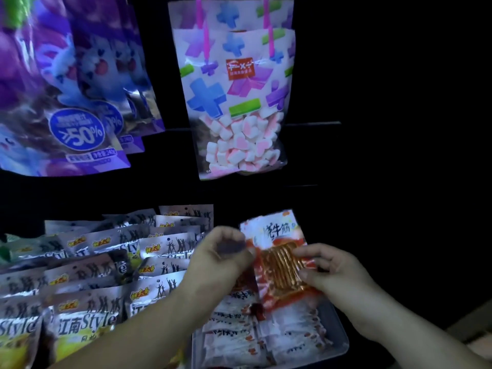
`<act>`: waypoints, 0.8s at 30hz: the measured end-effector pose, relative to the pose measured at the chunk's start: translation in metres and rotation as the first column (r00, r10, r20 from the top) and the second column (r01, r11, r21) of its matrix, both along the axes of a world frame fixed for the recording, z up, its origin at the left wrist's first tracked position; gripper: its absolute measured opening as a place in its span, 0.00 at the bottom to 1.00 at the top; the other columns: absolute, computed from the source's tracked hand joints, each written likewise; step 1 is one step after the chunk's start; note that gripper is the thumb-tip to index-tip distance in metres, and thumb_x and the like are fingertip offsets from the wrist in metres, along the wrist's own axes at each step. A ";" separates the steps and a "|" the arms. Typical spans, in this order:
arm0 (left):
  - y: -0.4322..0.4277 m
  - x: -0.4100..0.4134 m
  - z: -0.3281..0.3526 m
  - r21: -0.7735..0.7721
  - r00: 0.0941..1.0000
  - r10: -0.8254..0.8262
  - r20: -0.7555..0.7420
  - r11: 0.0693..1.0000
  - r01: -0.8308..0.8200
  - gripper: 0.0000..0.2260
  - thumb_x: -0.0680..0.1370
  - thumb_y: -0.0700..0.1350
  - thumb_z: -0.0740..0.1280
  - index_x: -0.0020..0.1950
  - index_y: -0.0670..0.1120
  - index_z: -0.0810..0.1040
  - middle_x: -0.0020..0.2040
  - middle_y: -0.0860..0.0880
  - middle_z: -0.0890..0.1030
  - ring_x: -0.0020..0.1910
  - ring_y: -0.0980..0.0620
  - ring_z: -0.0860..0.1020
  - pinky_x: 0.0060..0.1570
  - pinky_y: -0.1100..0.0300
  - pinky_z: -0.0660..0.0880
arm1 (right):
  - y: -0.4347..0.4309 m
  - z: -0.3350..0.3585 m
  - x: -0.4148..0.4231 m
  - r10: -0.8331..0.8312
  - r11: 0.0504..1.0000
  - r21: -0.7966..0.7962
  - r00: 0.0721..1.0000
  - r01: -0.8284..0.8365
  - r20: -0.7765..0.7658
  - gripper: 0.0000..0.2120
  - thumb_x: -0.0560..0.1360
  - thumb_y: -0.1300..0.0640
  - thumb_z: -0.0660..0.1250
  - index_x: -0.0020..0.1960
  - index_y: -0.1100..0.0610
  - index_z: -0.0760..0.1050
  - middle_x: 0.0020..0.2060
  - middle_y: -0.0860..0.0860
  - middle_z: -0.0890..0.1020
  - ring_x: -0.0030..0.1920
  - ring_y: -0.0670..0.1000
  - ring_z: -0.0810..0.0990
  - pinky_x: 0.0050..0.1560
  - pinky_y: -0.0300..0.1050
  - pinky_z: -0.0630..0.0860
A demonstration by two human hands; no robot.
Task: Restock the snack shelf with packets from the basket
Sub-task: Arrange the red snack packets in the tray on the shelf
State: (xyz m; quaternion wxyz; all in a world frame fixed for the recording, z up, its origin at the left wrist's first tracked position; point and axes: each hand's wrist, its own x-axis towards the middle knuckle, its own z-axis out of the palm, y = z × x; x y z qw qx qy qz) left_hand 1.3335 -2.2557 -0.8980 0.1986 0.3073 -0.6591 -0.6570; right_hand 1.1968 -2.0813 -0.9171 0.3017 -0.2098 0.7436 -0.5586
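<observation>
Packet [279, 262], red and orange with a clear window showing ribbed strips, held upright between both hands just above a grey tray [342, 344]. My left hand [222, 253] has its fingers curled over the packet's left edge. My right hand [328, 266] pinches the right edge between thumb and fingers.

I judge the packet light, thin and floppy, and its glossy film is likely to slip. The sealed side edges and the top flap look the firmest places to take hold. Squeezing the window could bend the strips inside.

The tray carries rows of white-and-red packets [234, 339], lying overlapped directly beneath the held one. Whether this tray is the basket or a shelf bin I cannot tell.

To the left, silver packets [87, 315] stand crowded in tiers, close beside my left forearm. Above, a marshmallow bag [239, 102] hangs, and purple bags [66, 102] hang at upper left. Both overhang any route upward. The area to the right is too dark to read.
</observation>
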 end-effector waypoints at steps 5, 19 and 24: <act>0.033 0.009 0.009 0.160 0.992 -0.122 0.026 0.980 0.116 0.15 0.75 0.29 0.72 0.57 0.44 0.82 0.51 0.44 0.86 0.47 0.43 0.87 0.48 0.50 0.84 | -0.003 0.014 0.000 -0.008 0.983 -0.182 0.991 0.033 0.136 0.19 0.76 0.73 0.70 0.59 0.53 0.82 0.53 0.56 0.86 0.42 0.56 0.87 0.33 0.45 0.80; 0.051 0.020 0.002 0.185 0.999 0.043 -0.010 0.982 -0.040 0.18 0.79 0.27 0.66 0.61 0.47 0.80 0.48 0.44 0.88 0.40 0.44 0.87 0.36 0.57 0.83 | 0.013 0.015 0.015 0.268 0.959 0.074 0.962 -0.272 0.052 0.28 0.76 0.76 0.67 0.65 0.48 0.79 0.56 0.52 0.82 0.45 0.49 0.87 0.39 0.44 0.83; 0.048 0.023 -0.008 0.026 1.000 0.023 0.000 0.999 -0.023 0.19 0.80 0.28 0.65 0.60 0.50 0.80 0.46 0.48 0.88 0.39 0.44 0.86 0.41 0.51 0.84 | 0.004 0.019 0.017 0.096 0.995 0.016 0.969 -0.095 -0.227 0.28 0.79 0.67 0.69 0.59 0.31 0.76 0.58 0.42 0.80 0.58 0.39 0.79 0.46 0.35 0.80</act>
